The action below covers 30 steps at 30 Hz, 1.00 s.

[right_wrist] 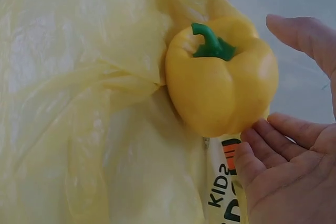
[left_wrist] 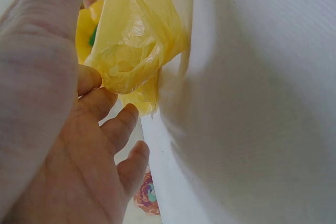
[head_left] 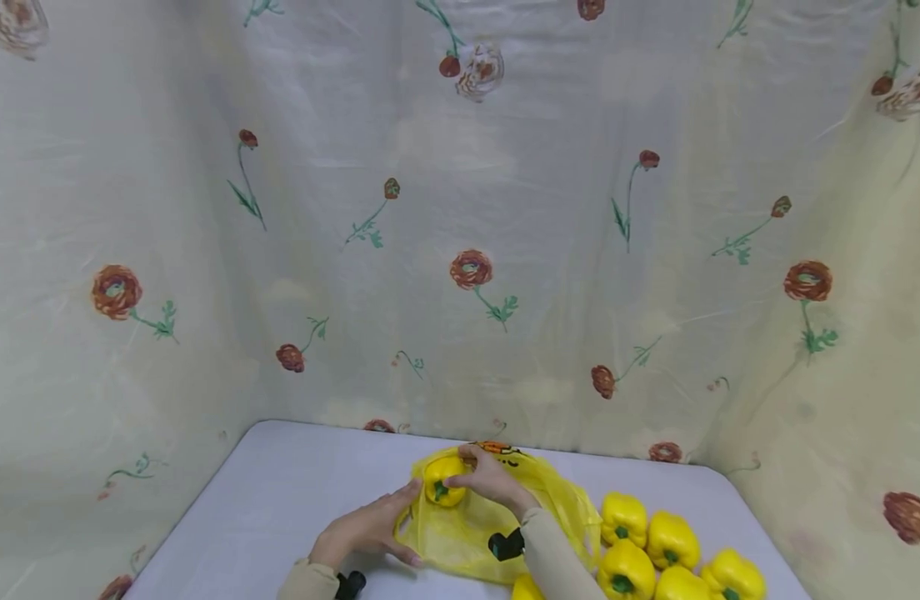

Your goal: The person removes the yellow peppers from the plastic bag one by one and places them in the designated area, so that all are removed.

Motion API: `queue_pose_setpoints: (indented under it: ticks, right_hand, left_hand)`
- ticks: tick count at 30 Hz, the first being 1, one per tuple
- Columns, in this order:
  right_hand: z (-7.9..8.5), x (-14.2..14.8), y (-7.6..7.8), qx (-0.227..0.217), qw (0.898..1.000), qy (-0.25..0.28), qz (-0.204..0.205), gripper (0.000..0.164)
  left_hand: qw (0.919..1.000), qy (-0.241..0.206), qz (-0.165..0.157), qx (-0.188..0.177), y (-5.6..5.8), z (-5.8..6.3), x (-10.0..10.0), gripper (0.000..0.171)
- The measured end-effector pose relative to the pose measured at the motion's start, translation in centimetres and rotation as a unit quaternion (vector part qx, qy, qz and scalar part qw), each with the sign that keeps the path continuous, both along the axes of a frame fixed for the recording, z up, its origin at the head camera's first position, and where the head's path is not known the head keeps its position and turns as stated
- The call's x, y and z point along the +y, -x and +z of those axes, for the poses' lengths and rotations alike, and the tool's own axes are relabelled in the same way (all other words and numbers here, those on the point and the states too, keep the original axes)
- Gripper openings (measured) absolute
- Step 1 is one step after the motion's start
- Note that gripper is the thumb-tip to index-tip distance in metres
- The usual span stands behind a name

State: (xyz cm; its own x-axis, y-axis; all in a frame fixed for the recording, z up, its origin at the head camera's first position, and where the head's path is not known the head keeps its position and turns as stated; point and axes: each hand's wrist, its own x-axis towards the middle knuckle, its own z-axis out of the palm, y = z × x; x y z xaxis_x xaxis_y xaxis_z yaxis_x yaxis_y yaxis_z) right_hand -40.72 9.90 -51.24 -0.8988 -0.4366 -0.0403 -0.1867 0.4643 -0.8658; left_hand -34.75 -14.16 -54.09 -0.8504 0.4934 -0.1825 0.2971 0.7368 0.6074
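A yellow bell pepper (head_left: 437,477) with a green stem lies at the left end of a thin yellow plastic bag (head_left: 471,533). My right hand (head_left: 497,481) is at the pepper's right side. In the right wrist view its fingertips meet the underside of the pepper (right_wrist: 223,85), and the thumb stands apart from it. At the bag's left edge is my left hand (head_left: 370,525), thumb and fingers spread wide. The left wrist view shows its fingers relaxed, with fingertips against the crumpled bag (left_wrist: 131,51). Dark printing marks the bag's far edge.
Several more yellow peppers (head_left: 672,540) stand grouped right of the bag on the white table (head_left: 265,492). Another pepper (head_left: 527,588) shows partly beside the right sleeve. A flower-patterned curtain (head_left: 430,333) hangs behind and along both sides.
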Motion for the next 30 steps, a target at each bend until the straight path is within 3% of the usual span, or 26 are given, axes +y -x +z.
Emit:
queue_pose_setpoints:
  ticks: [7,30]
  right_hand:
    - [-1.1,-0.2,0.3,0.031,0.999,-0.022,-0.008,0.076]
    - [-1.5,-0.2,-0.2,0.003,1.0,-0.022,-0.017,0.073]
  left_hand:
    - [1.0,0.003,-0.002,0.004,-0.1,0.1,0.4,0.115]
    - [0.9999,0.009,0.006,-0.011,-0.2,0.1,0.4,0.114]
